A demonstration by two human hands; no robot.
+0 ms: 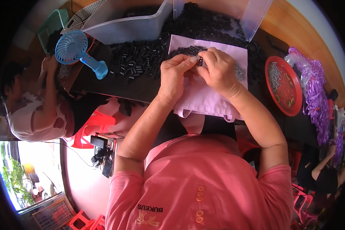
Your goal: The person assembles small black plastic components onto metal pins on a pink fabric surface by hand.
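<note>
Small black plastic piece is pinched between the fingertips of the left hand and right hand, above a pink tote bag on a dark table. Left of the bag lie loose black tubes, a blue handheld fan and, farther, a co-worker; right, a red basin. The piece's long axis seems aimed at the bag's far edge.

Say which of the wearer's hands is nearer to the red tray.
Right. The right hand is over the pink cloth, left of the red tray; the left hand is farther left, with the right hand between it and the tray.
</note>
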